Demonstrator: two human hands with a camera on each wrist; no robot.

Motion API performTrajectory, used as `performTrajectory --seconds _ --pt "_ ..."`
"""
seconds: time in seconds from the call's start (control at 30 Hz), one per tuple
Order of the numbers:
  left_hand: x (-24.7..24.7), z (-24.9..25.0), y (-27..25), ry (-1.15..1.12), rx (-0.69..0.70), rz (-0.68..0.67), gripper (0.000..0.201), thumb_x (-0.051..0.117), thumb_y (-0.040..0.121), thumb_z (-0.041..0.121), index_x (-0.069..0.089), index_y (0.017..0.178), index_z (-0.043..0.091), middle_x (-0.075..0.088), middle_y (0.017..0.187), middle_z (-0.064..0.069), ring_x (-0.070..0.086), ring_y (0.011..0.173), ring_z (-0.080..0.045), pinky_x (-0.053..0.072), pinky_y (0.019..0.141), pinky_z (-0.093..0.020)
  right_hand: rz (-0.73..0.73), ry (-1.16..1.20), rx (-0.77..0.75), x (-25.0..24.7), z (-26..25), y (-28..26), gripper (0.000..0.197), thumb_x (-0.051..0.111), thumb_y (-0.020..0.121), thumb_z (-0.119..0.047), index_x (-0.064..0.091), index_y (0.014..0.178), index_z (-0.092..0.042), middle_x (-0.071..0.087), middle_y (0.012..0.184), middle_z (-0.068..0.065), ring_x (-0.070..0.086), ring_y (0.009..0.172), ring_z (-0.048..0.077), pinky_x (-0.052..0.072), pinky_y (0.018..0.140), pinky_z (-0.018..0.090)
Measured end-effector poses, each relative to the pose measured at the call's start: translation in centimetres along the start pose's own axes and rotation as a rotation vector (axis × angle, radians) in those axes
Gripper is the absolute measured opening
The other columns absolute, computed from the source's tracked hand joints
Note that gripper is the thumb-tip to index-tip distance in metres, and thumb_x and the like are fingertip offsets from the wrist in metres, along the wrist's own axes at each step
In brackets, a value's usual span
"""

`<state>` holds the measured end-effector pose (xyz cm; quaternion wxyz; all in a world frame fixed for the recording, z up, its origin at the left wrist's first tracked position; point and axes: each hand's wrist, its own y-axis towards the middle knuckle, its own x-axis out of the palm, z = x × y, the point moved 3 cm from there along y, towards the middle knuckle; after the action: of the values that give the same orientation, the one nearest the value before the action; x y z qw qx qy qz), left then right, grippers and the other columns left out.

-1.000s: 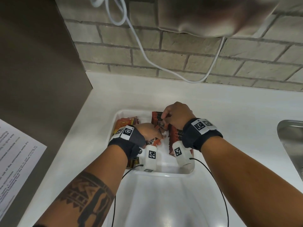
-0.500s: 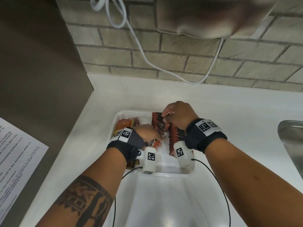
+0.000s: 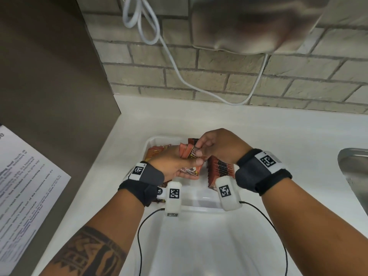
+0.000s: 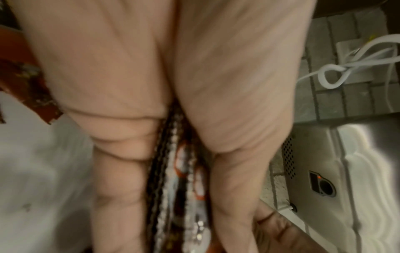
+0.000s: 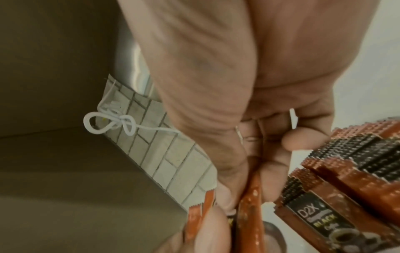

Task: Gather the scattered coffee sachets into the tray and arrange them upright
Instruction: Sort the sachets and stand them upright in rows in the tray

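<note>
Above the tray: both hands meet over the white tray point(image 3: 151, 141), lifted a little higher than half a second ago, when they were low among the packets.
Left hand: the left hand point(image 3: 169, 162) grips a small bundle of sachets point(image 3: 189, 156); the thumb is curled over the front of it, and the left wrist view shows packet edges squeezed between the fingers point(image 4: 121, 154) and the thumb.
Right hand: the right hand point(image 3: 219, 146) pinches the top edge of one sachet point(image 5: 251, 202) at the far end of that bundle, between thumb and fingertips.
Change: the bundle was down at the tray floor before; now it is raised and its printed front is turned towards the head camera.
Beside the grip: an upright row point(image 3: 220, 170) of brown sachets stands in the tray just under the right wrist, and orange packets point(image 3: 157, 153) stand on the other side, behind the left hand.
Meaning: I judge that the person is taking one sachet from the bundle to add it to the upright row.
Progress: no sachets show on the counter point(image 3: 258, 136) around the tray, so the gathering seems finished and only the arranging is left.
</note>
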<state>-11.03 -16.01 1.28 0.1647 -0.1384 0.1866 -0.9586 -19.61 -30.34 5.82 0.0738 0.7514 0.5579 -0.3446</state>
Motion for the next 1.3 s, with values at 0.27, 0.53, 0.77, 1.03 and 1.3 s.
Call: performTrajectory --seconds 0.27,0.53,0.77,1.03,1.3 --pt "0.5 0.6 -1.2 -0.002 0.099 -0.02 0.042 0.069 0.085 -0.008 0.065 0.116 0.019 0.07 0.097 -0.001 0.069 0.096 -0.018 0.06 0.084 -0.041 0.064 0.008 -0.011 -1.2 -1.3 -0.8 0.016 0.079 0.085 -0.026 0.076 0.096 -0.014 0.076 0.086 0.004 0.064 0.071 0.009 0.05 0.073 0.022" --pt "0.2 0.0 -1.3 0.108 0.026 0.078 0.04 0.074 0.083 -0.008 0.06 0.12 -0.004 0.069 0.087 -0.009 0.069 0.085 -0.025 0.058 0.088 -0.05 0.222 -0.017 -0.057 -2.8 -2.1 -0.7 0.005 0.077 0.086 -0.026 0.075 0.086 -0.021 0.072 0.081 -0.007 0.063 0.076 0.005 0.045 0.071 0.02" --pt "-0.8 -1.2 -1.1 0.23 -0.289 0.166 0.007 0.058 0.093 -0.007 0.062 0.098 -0.003 0.057 0.072 -0.017 0.058 0.06 -0.026 0.062 0.071 -0.044 0.195 -0.377 0.014 -1.3 -0.4 1.1 0.013 0.068 0.086 -0.022 0.079 0.081 -0.028 0.066 0.083 -0.013 0.06 0.085 0.01 0.047 0.074 0.022" --pt "0.4 -1.8 1.7 0.299 -0.403 0.079 0.02 0.058 0.094 -0.003 0.058 0.113 0.001 0.056 0.067 -0.013 0.054 0.055 -0.026 0.057 0.069 -0.046 0.145 -0.673 0.116 1.3 0.8 3.8 0.024 0.053 0.087 -0.024 0.074 0.099 -0.02 0.06 0.108 0.001 0.054 0.102 0.023 0.054 0.087 0.041" --pt "0.0 -2.2 4.2 0.53 -0.383 0.095 0.017 0.064 0.093 0.012 0.057 0.107 0.006 0.064 0.078 -0.008 0.064 0.075 -0.029 0.058 0.086 -0.046 0.116 -0.632 0.158 1.7 1.3 4.6 0.021 0.057 0.084 -0.025 0.075 0.095 -0.021 0.061 0.103 -0.001 0.057 0.103 0.022 0.055 0.086 0.041"
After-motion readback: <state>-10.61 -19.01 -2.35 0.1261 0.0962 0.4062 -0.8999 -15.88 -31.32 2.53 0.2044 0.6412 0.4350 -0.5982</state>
